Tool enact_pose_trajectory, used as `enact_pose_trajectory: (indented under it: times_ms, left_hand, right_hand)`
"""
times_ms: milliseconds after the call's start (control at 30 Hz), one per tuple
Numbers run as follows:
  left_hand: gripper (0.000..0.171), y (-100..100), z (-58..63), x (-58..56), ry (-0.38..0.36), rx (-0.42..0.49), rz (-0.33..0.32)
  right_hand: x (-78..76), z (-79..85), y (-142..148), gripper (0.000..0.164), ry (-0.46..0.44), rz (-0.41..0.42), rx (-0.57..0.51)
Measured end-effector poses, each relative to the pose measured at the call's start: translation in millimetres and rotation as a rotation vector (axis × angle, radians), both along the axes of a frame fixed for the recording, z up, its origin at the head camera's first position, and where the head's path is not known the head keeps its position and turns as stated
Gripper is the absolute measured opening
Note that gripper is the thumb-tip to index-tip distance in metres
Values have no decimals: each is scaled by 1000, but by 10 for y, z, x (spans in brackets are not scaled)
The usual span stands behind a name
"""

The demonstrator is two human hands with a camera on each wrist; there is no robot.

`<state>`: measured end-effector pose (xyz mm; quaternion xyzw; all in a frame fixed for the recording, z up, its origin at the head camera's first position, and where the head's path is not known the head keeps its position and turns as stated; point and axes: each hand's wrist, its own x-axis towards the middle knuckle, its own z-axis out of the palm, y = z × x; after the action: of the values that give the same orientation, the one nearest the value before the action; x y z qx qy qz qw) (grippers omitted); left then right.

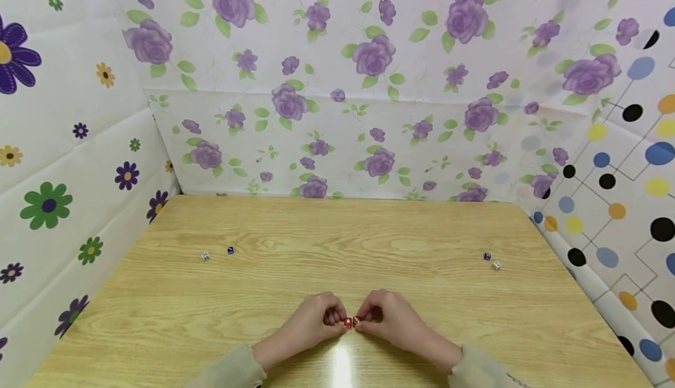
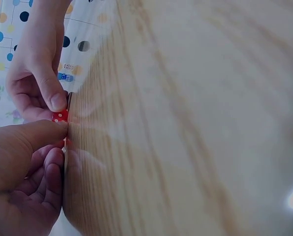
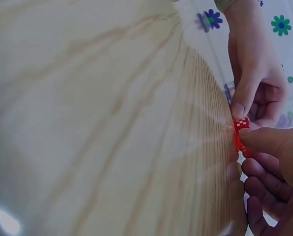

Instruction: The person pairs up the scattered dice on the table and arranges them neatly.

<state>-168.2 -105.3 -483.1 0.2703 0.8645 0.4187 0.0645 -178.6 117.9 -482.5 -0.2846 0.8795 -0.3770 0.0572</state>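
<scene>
Near the front middle of the table, my left hand (image 1: 314,319) pinches a red die (image 1: 347,322) between thumb and forefinger. Facing it, my right hand (image 1: 394,321) pinches a second red die (image 1: 356,320) with white dots. The two dice stand side by side on the wood, very close together; whether they touch I cannot tell. From the left wrist, the right hand's red die (image 2: 60,116) shows beyond my left thumb, which mostly hides its own die. The right wrist view shows the left hand's red die (image 3: 242,123) under that hand's thumb.
On the wooden table (image 1: 337,235), a white die (image 1: 205,256) and a dark blue die (image 1: 230,250) lie at the left. Another dark blue die (image 1: 487,256) and white die (image 1: 496,266) lie at the right. Patterned cloth (image 1: 343,130) hangs behind and along both sides.
</scene>
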Motion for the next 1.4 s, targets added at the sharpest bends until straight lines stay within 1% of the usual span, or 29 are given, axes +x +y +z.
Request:
enact_pose_trajectory:
  times_ms: [300, 500, 833, 1167, 1400]
  left_hand:
    - [10, 7, -10, -1, 7, 1, 9]
    - [11, 14, -23, 0, 17, 3, 12]
    - [11, 15, -10, 3, 8, -2, 19]
    - [10, 9, -14, 1, 22, -4, 10]
    - [10, 4, -16, 1, 17, 2, 0]
  right_hand:
    - [4, 0, -7, 12, -26, -2, 17]
    - [8, 9, -8, 12, -20, 6, 17]
    - [15, 8, -7, 12, -17, 8, 8]
    - [0, -13, 3, 12, 1, 16, 4]
    - [10, -5, -1, 11, -23, 16, 0]
